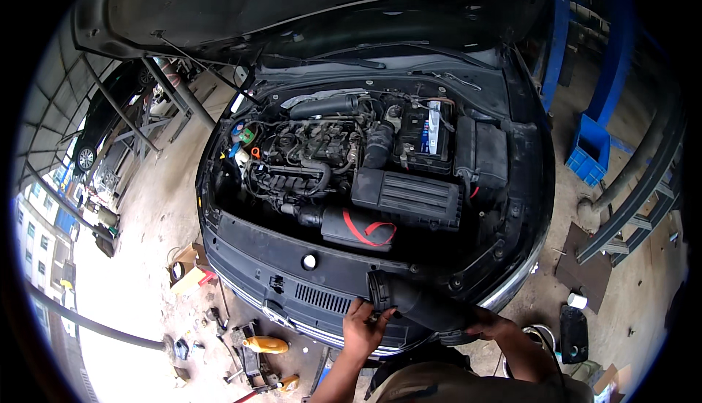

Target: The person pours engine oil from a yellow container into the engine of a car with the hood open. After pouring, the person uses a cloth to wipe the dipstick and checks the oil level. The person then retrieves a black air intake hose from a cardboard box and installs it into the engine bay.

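Observation:
Over the front edge of a car's open engine bay, both my hands hold a black air intake hose (428, 308). My left hand (365, 328) grips its wide ribbed end with fingers and thumb. At the other end, my right hand (491, 325) is closed round the hose, its fingers partly hidden. Beyond it lie the engine (311, 147), a black air filter box (409, 197), the battery (426, 136) and a dark duct with a red strap-like mark (358, 227). A small white round piece (309, 262) rests on the front panel.
The raised hood (292, 8) hangs over the bay, held by a prop rod (208, 66). On the floor at left are a floor jack (256, 359), a yellow bottle (265, 344) and an open carton (191, 268). A blue crate (589, 151) stands right, near blue lift posts.

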`<act>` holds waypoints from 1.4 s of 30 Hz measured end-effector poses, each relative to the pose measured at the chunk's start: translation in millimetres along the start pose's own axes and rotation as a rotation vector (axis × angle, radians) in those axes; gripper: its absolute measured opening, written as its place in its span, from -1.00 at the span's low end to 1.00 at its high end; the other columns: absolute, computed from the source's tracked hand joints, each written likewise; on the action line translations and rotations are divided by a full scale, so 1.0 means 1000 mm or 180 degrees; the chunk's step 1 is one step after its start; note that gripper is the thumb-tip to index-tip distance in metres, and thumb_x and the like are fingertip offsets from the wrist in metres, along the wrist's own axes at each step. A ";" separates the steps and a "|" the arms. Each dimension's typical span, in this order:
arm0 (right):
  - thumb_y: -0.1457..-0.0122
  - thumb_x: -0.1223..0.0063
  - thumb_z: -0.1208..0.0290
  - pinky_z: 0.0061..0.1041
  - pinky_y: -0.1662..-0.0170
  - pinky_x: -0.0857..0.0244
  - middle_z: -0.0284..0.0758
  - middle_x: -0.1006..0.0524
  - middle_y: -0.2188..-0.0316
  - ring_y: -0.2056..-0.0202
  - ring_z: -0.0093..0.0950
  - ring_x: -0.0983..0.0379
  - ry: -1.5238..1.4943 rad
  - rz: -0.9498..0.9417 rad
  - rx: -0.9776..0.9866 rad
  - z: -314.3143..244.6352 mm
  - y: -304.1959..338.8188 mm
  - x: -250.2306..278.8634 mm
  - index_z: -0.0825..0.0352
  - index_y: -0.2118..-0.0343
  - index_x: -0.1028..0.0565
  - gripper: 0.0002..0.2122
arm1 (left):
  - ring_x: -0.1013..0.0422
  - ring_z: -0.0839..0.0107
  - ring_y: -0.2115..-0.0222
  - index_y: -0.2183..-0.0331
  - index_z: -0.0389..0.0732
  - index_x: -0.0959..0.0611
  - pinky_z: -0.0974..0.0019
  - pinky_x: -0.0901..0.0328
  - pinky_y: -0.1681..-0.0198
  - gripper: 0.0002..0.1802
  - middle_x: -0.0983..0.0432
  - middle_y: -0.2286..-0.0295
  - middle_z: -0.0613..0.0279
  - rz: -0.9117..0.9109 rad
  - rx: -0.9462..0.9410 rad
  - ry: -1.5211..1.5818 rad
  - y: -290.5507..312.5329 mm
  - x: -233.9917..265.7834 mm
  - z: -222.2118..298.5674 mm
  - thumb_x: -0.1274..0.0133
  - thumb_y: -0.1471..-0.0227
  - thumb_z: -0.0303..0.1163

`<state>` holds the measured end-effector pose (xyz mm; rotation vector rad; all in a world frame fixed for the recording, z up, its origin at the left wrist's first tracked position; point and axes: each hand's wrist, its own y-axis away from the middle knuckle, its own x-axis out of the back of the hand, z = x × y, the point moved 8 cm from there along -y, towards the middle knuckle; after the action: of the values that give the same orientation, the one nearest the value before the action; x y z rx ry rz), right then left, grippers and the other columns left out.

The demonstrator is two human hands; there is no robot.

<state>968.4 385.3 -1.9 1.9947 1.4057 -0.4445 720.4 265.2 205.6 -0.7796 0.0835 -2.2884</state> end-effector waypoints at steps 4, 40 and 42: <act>0.29 -0.38 0.56 -0.31 -0.17 -0.09 -0.28 -0.29 -0.09 -0.14 -0.33 -0.18 0.0063 0.0469 0.0078 -0.094 -0.037 -0.031 0.25 -0.25 -0.06 -0.04 | -0.27 0.29 0.62 0.54 -0.33 -0.54 0.33 -0.18 0.56 -0.71 -0.31 0.61 0.16 0.0288 -0.0482 -0.0253 -0.062 0.029 0.023 -0.36 0.26 -0.46; -0.09 0.00 0.02 -0.14 0.24 -0.38 -0.42 -0.55 0.28 0.26 -0.43 -0.48 0.1395 0.2088 0.0184 -0.489 -0.515 0.084 0.01 0.27 -0.49 -0.76 | -0.42 0.11 0.21 0.11 -0.14 -0.49 0.13 -0.34 0.12 -0.61 -0.45 0.24 0.06 -0.2266 -0.1190 0.1338 -0.021 -0.276 -0.126 0.02 -0.08 -0.12; -0.08 -0.01 0.00 -0.13 0.23 -0.36 -0.43 -0.54 0.26 0.25 -0.42 -0.48 0.1391 0.2027 0.0027 -0.488 -0.520 0.085 -0.02 0.27 -0.49 -0.76 | -0.41 0.11 0.16 0.07 -0.15 -0.48 0.14 -0.33 0.08 -0.58 -0.44 0.17 0.06 -0.2241 -0.1195 0.1514 -0.012 -0.285 -0.132 0.03 -0.08 -0.13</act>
<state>474.2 886.6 141.6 2.4918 0.9018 0.2842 802.0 437.4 -45.0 -0.4584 0.5431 -3.1553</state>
